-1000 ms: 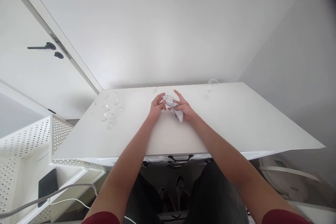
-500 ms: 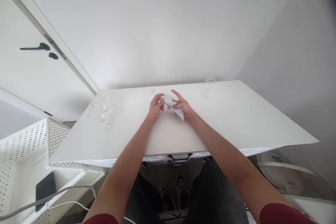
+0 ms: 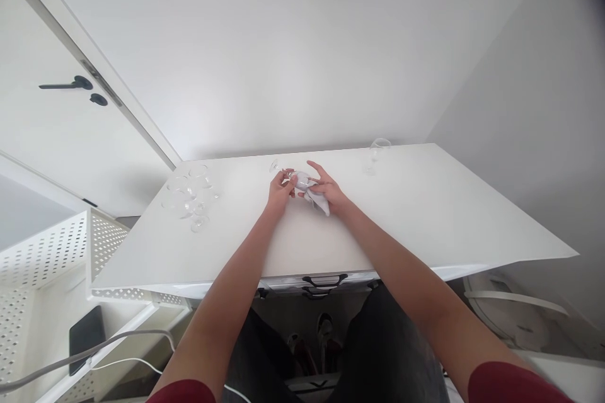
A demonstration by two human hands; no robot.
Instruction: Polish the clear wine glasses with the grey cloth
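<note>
Above the middle of the white tabletop [image 3: 302, 239], my left hand [image 3: 280, 191] is closed around a clear wine glass [image 3: 301, 181]. The glass lies tilted on its side, its foot toward the upper left and its bowl toward my right hand [image 3: 329, 191]. A pale grey cloth [image 3: 319, 201] fills the bowl and hangs out of its mouth. My right hand grips the cloth at the rim, with the index finger stretched out and the other fingers bent. Part of the bowl's rim is hidden by the cloth and fingers.
Several clear stemmed glasses [image 3: 190, 192] stand close together on the left of the table. One more glass [image 3: 377, 154] stands at the back right by the wall. A white perforated shelf [image 3: 111, 239] with a black tablet-like thing [image 3: 86, 337] is at the lower left.
Both hands keep hold of the glass and cloth in nearly the same place. The cloth and right fingers have shifted slightly at the bowl. The whole view has moved a little.
</note>
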